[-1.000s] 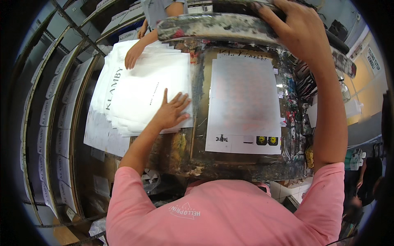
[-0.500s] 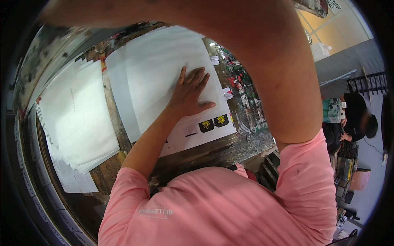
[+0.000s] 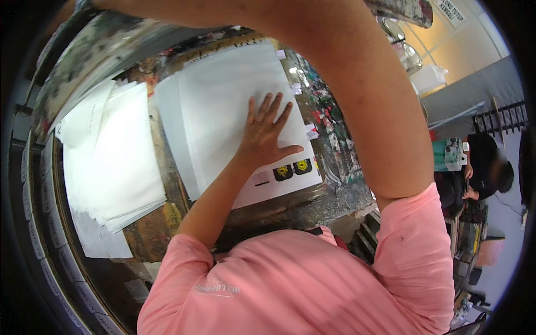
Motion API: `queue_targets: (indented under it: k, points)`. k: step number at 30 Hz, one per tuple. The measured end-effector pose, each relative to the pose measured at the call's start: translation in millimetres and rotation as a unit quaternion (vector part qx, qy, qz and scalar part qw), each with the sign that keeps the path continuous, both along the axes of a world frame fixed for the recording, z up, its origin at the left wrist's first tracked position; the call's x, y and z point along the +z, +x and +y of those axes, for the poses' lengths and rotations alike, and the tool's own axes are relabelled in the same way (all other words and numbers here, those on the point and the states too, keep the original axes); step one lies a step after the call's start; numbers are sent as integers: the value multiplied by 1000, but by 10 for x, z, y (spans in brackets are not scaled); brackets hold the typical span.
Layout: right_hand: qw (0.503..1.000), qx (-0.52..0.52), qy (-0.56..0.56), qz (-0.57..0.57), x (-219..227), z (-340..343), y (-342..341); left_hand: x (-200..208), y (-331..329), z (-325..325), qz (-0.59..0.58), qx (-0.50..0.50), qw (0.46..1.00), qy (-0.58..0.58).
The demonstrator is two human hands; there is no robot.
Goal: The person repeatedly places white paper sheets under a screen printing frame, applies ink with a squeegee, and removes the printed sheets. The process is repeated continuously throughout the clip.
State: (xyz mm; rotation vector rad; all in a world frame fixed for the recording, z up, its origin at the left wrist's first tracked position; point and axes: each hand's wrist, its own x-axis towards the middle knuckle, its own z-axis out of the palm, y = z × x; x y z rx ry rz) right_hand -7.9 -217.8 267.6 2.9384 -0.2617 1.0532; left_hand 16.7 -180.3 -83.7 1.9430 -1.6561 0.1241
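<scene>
My left hand (image 3: 264,131) presses flat on a large white translucent sheet (image 3: 220,84), fingers spread and thumb out to the right. Beneath that sheet, a paper with black-and-yellow printed squares (image 3: 292,169) shows at the near right corner. My right arm (image 3: 357,95) crosses over the far side of the table toward the upper left. There my right hand (image 3: 58,18) is dim at the picture's rim, beside a paint-smeared tilted frame (image 3: 84,64); its fingers cannot be made out.
A loose stack of white paper (image 3: 125,162) lies on the left of the paint-stained table (image 3: 343,184). Labelled shelf edges (image 3: 67,262) curve along the left. Paint cans (image 3: 412,56) stand at the far right. Another person (image 3: 483,162) works beyond, near a green-and-white container (image 3: 448,154).
My right arm has shifted a little up and left, and more of the tilted frame shows. My left hand stays flat on the sheet. The whole view has shifted slightly.
</scene>
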Motion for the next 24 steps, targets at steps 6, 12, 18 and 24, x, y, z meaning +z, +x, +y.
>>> queue_targets:
  k: [6,12,18,24]
  points:
    - [997,60,-10,-47,-333,-142,-64,1010,491,1573,473,171,791,-348]
    - [974,155,-13,161,-1730,-64,-943,767,131,2623,462,271,823,-189]
    - [915,113,158,354,-2612,231,-1235,-214,-190,2819,73,394,916,33]
    - [955,135,90,246,-3161,212,-1044,-403,-127,2897,52,385,919,71]
